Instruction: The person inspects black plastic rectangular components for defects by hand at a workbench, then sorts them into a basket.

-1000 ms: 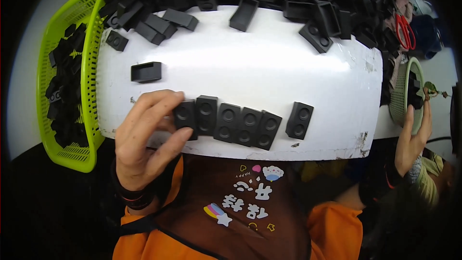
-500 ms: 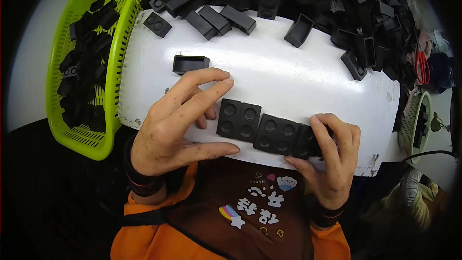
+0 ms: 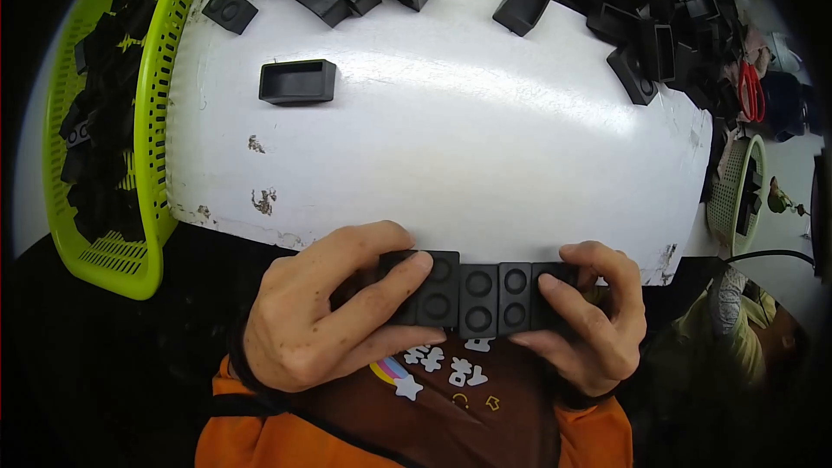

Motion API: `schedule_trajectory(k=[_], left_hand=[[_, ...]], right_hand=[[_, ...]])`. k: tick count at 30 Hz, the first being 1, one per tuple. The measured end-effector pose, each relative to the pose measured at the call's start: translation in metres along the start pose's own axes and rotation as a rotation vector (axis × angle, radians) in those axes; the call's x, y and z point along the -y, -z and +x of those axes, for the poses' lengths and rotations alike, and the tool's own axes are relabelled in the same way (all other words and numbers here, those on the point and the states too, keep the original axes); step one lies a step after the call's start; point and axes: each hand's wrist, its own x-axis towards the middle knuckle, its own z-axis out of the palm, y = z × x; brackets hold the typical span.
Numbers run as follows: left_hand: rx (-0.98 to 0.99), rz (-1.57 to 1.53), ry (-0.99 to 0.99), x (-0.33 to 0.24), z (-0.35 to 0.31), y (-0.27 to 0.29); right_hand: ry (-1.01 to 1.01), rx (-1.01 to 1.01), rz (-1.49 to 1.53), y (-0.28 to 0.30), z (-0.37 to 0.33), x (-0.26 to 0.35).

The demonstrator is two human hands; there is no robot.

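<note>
Several small black rectangular boxes, each with two round recesses on its face, form a side-by-side row [image 3: 478, 300] at the near edge of the white board [image 3: 407, 173]. My left hand [image 3: 316, 316] is closed round the row's left end, fingers on the far side and thumb along the near side. Round the right end my right hand [image 3: 598, 321] is closed too, with its index finger over the last box. Both end boxes are partly hidden by my fingers. A single black box [image 3: 298, 83] lies on the board with its hollow side up.
A green plastic basket [image 3: 159, 121] of black boxes stands at the left. More boxes [image 3: 641, 26] are heaped along the far edge. At the right are red-handled scissors [image 3: 750, 92] and a pale green basket [image 3: 716, 208].
The row has come nearer to me, to the board's near edge, and is straighter. My left hand, apart from the boxes before, has closed on the left end. The view has shifted.
</note>
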Motion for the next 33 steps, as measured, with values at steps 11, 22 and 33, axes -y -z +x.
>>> schedule_trajectory(k=[11, 22, 33], left_hand=[[-0.168, 0.102, 0.115, 0.027, 0.028, 0.009], [-0.219, 0.031, -0.086, 0.018, 0.007, 0.011], [-0.202, -0.114, -0.237, 0.016, 0.041, -0.012]], right_hand=[[-0.11, -0.064, -0.072, 0.011, 0.028, -0.026], [0.071, -0.275, 0.193, 0.001, 0.011, -0.027], [0.238, -0.234, 0.276, -0.019, 0.032, -0.02]])
